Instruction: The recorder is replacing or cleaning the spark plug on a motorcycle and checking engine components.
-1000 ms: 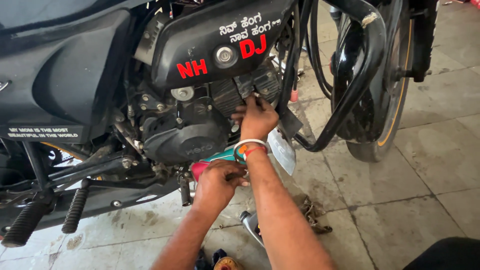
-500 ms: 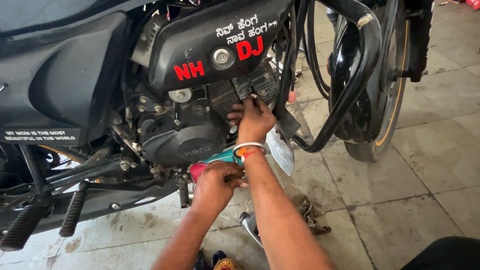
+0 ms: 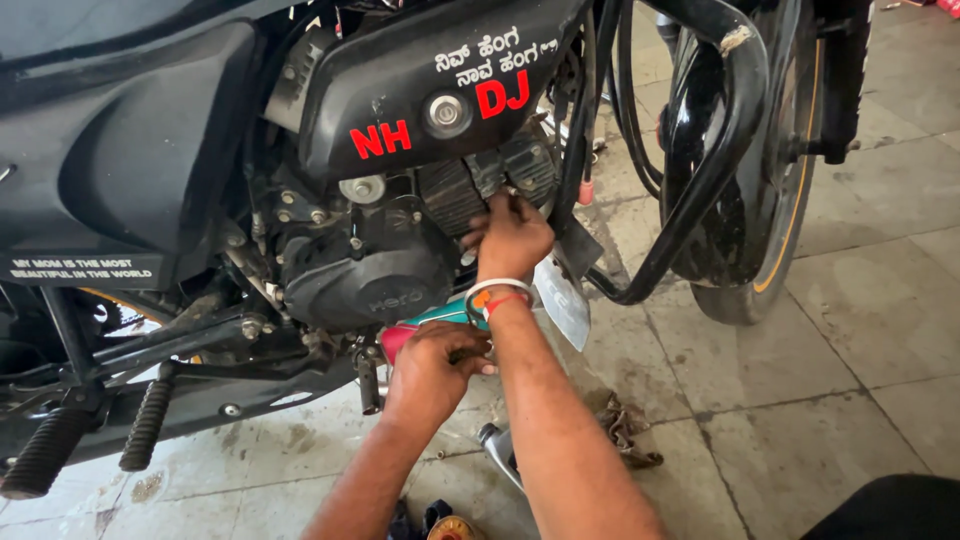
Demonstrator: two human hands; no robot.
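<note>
A black motorcycle (image 3: pixel 190 150) stands side-on before me, its dark engine (image 3: pixel 370 265) at the middle. My right hand (image 3: pixel 510 238), with bangles on the wrist, reaches up to the finned cylinder at the engine's front; its fingertips are closed on something small there that I cannot make out. My left hand (image 3: pixel 432 362) is lower, under the engine, fingers curled around a tool with a red and teal handle (image 3: pixel 430 322). The tool's tip is hidden behind the hand.
A black crash guard bar (image 3: pixel 715 170) curves in front of the front wheel (image 3: pixel 775 190). Two ribbed footpegs (image 3: pixel 145 425) stick out at lower left. A dirty rag (image 3: pixel 625 430) and a metal part (image 3: pixel 497 448) lie on the tiled floor.
The view has shifted slightly. My right hand has edged up on the cylinder fins; my left hand stays under the engine on the tool.
</note>
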